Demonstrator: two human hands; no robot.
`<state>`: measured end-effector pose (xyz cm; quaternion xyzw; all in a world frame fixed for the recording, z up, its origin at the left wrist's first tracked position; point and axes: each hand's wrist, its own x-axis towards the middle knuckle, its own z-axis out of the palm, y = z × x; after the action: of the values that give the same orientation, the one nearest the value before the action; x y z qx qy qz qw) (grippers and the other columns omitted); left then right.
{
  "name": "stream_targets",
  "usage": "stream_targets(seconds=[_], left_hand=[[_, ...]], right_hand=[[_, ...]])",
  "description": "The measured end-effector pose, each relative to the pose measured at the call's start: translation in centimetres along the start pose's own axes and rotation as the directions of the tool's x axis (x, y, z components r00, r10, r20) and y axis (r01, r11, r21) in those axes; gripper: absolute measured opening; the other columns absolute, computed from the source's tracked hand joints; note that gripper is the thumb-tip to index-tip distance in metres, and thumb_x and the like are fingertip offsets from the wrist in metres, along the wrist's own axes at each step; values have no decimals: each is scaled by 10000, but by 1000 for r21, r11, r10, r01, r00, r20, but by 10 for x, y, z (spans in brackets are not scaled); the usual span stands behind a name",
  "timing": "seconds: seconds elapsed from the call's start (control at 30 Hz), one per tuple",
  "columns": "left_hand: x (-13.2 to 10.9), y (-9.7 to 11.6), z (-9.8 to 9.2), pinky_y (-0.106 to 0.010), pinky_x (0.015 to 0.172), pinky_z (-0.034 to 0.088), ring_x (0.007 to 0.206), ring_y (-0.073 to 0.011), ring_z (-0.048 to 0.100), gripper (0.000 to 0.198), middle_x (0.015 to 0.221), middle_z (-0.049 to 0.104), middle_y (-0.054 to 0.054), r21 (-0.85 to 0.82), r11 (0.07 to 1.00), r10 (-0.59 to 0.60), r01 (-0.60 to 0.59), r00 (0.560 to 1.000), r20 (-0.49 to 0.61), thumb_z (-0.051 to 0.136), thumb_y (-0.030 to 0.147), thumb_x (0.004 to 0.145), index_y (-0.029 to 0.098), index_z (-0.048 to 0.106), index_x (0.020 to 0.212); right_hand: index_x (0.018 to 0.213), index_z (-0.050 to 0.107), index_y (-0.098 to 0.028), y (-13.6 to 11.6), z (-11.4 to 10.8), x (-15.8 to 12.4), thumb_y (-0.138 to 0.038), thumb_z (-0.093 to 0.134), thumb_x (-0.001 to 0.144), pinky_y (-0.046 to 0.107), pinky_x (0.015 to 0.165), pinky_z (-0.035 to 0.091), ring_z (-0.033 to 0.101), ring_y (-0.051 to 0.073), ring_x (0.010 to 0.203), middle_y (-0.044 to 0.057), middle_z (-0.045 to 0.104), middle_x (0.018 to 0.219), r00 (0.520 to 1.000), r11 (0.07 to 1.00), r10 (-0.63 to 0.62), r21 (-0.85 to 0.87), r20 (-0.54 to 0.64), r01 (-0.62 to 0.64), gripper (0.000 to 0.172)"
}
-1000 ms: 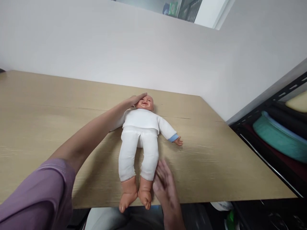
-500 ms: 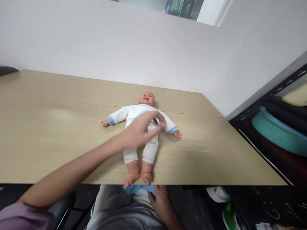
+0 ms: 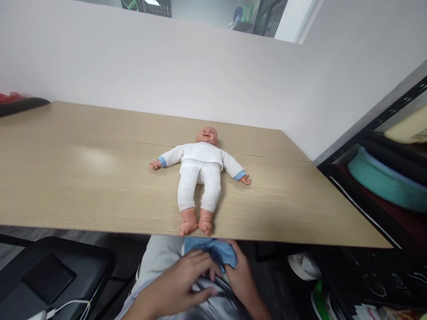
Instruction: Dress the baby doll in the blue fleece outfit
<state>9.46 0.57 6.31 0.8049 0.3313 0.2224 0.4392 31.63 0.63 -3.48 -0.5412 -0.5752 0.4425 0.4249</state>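
A baby doll [image 3: 200, 171] in white top and trousers with blue cuffs lies on its back on the wooden table [image 3: 83, 178], feet at the near edge. Neither hand touches it. Both hands are below the table edge, over my lap. My left hand [image 3: 180, 284] rests with fingers curled on a blue cloth [image 3: 213, 251] and a dark striped item beneath it. My right hand [image 3: 242, 275] grips the blue cloth from the right side.
A black shelf rack [image 3: 376, 178] with a teal round cushion [image 3: 383, 182] stands to the right. A black chair seat [image 3: 50, 271] with a white cable is at lower left. A white wall runs behind the table. Clutter lies on the floor at lower right.
My left hand drew back from the doll's head, passed over its body and dropped to my lap. My right hand left the doll's feet and took hold of the blue cloth.
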Motion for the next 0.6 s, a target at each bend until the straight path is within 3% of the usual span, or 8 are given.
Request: stream_targets(seconds=[0.1, 0.2, 0.3, 0.37, 0.43, 0.5, 0.53, 0.6], left_hand=[[-28, -19, 1, -446, 1118, 490, 1279, -303, 601, 287, 1313, 664, -117, -24, 992, -126, 123, 980, -155, 663, 368, 1013, 278, 649, 1285], [-47, -35, 14, -527, 1220, 412, 1447, -337, 486, 527, 1507, 538, -134, -73, 982, -187, 173, 943, -274, 728, 401, 973, 327, 537, 1458], [-51, -37, 29, -586, 1265, 354, 1522, -371, 415, 801, 1615, 446, -146, -91, 985, -172, 149, 925, -338, 838, 401, 873, 344, 427, 1558], [-45, -30, 36, -586, 1251, 377, 1495, -388, 457, 929, 1610, 473, -154, -111, 987, -153, 118, 909, -387, 903, 370, 789, 324, 410, 1575], [-35, -17, 38, -530, 1149, 498, 1349, -378, 603, 878, 1484, 612, -142, -177, 980, -161, 94, 894, -417, 907, 318, 747, 283, 493, 1520], [-24, -3, 34, -447, 980, 596, 1129, -343, 718, 699, 1273, 742, -109, -290, 953, -208, 82, 876, -435, 867, 304, 749, 234, 617, 1398], [-19, 4, 30, -417, 911, 614, 1034, -327, 742, 613, 1171, 778, -96, -358, 930, -250, 83, 857, -450, 851, 320, 752, 210, 668, 1326], [-11, 14, 19, -399, 848, 626, 931, -316, 755, 532, 1036, 806, -92, -489, 867, -373, 97, 778, -507, 856, 394, 743, 169, 726, 1207]], right_hand=[[1205, 688, -218, -30, -12, -12, -78, 542, 654, 439, 1040, 544, 719, 304, 1165, 82, 776, 1210, 999, 999, 31, -33, -7, -31, 587], [1203, 689, -231, -60, -19, -24, -42, 527, 606, 411, 1043, 537, 706, 283, 1179, 62, 768, 1209, 999, 996, -5, -86, 51, 10, 647], [1290, 657, -267, -89, -18, -32, -15, 549, 607, 405, 1101, 514, 689, 263, 1225, 44, 743, 1276, 992, 983, -71, -160, 104, 87, 736], [1417, 586, -304, -111, -16, -31, -13, 600, 612, 398, 1109, 520, 684, 256, 1240, 32, 728, 1314, 976, 968, -93, -212, 198, 136, 856], [1535, 481, -344, -136, -17, -25, -17, 648, 627, 388, 1115, 525, 675, 247, 1263, 24, 705, 1368, 936, 947, -121, -244, 330, 209, 979], [1582, 418, -366, -160, -22, -17, -48, 690, 702, 385, 1167, 494, 637, 234, 1330, 26, 647, 1465, 887, 921, -185, -241, 424, 307, 974], [1590, 403, -367, -171, -27, -14, -88, 720, 751, 389, 1206, 462, 594, 233, 1386, 33, 602, 1520, 868, 905, -219, -240, 446, 351, 940], [1618, 359, -352, -185, -37, -14, -224, 786, 834, 404, 1283, 379, 472, 243, 1509, 57, 486, 1625, 837, 876, -257, -249, 484, 413, 902]])
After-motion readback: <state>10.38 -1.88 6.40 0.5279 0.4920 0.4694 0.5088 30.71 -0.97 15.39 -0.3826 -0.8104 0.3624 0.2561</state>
